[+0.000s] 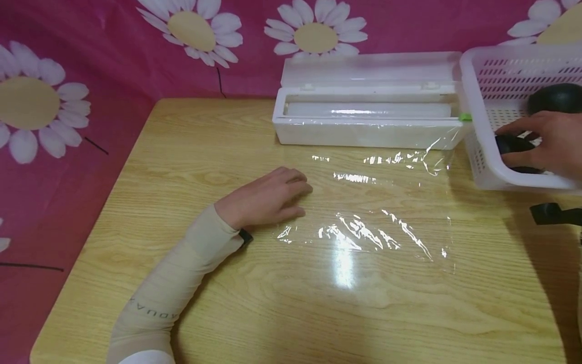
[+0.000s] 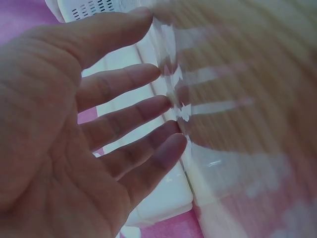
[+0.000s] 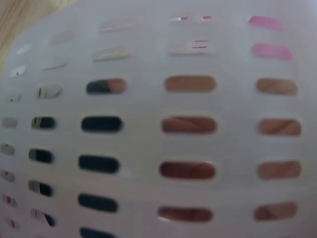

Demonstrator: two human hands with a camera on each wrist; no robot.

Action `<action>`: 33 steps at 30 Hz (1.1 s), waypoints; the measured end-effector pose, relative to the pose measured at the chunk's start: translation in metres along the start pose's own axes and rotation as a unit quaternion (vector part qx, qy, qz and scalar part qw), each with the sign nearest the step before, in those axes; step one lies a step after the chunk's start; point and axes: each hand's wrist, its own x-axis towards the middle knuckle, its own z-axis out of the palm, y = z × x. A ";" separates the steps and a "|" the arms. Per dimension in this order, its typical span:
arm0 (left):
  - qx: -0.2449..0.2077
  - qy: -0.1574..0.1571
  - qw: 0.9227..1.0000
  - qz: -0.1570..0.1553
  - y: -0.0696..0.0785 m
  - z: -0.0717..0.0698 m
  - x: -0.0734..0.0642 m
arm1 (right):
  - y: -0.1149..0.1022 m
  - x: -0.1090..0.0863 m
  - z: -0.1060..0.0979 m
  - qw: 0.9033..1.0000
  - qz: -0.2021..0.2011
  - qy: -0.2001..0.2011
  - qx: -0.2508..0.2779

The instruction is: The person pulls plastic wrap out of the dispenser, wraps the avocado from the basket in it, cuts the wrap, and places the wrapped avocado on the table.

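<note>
My left hand (image 1: 268, 197) rests at the left side of a sheet of clear cling film (image 1: 386, 202) spread over the table. Its fingers are loosely extended; in the left wrist view the fingertips (image 2: 171, 148) touch or nearly touch the shiny surface. The film runs out of a white cling film dispenser (image 1: 364, 132), whose lid stands up and shows the roll (image 1: 368, 109) inside. Over at the right, my right hand (image 1: 556, 144) reaches into a white basket (image 1: 495, 169), fingers and thumb around a dark rounded object (image 1: 514, 145). The basket's slotted wall (image 3: 143, 144) partly hides that grip in the right wrist view.
Another dark, smooth oval object (image 1: 556, 98) lies farther back in the basket. A small green piece (image 1: 465, 117) sits at the dispenser's right end, close to the basket wall. Behind the wooden table (image 1: 204, 313) hangs a magenta cloth (image 1: 254, 71) with daisies.
</note>
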 end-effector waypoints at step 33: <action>0.004 -0.018 1.000 -0.024 0.005 0.001 -0.001 | -0.009 -0.009 -0.006 0.995 -0.019 0.100 -0.003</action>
